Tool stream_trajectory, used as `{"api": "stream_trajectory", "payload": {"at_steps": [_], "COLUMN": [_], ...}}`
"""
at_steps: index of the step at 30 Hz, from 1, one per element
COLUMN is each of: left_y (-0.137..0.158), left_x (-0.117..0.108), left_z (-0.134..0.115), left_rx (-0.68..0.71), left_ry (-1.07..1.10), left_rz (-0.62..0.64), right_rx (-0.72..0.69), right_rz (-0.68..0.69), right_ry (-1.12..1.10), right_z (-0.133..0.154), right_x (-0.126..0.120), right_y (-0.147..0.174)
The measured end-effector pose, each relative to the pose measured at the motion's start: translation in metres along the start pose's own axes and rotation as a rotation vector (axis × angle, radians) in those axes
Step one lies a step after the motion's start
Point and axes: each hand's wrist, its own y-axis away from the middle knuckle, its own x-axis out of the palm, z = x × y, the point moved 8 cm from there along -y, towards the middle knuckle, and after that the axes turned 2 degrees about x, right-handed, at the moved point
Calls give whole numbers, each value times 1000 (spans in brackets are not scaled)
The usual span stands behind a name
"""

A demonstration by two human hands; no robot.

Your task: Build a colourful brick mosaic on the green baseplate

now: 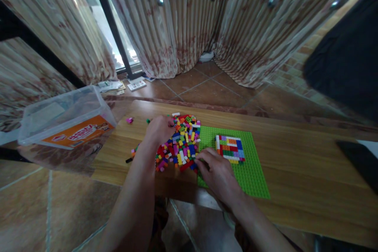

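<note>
I see my left hand (159, 129) resting curled on the brick pile (180, 143), near the table's (295, 173) far edge; what its fingers grip, I cannot tell. My right hand (215, 172) lies on the green baseplate's (251, 169) near-left corner, fingertips pinched at the pile's edge, though I cannot make out a brick. The baseplate's long axis runs from far edge to near edge. A built patch (230, 148) sits near its far end.

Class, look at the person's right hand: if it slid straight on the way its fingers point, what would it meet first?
The right hand points toward the pile of loose bricks; it would probably meet those first, though depth is unclear.
</note>
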Motion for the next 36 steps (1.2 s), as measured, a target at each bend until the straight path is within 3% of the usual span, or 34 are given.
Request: {"api": "stream_trajectory", "payload": {"at_steps": [10,15,18,21,24,27,34,36], "left_y": [-1,0,6,19,34,44,53,54], "left_x": [1,2,8,21,35,45,66,71], "left_z": [-2,-9,-26,-53,-80,-98,-116,-123], "left_rx": [-2,95,213,327,403,457,352,330], "left_ry": [-36,102,272,464,606,690,923,1007], "left_rz": [5,36,157,365,556,665,843,845], "right_rx": [15,19,26,13,5,-9,57,88], "right_rz": [15,-37,-133,-237,-234,-213,-238,-260], "right_ry": [-4,-22,-55,-77,-74,-68,-44,-71], "right_z": [1,1,0,-1,-4,-8,-20,-25], "right_x": [0,-10,-24,-39,-45,-48,-67,-77], "right_y": [0,-1,-1,1,2,4,11,14]}}
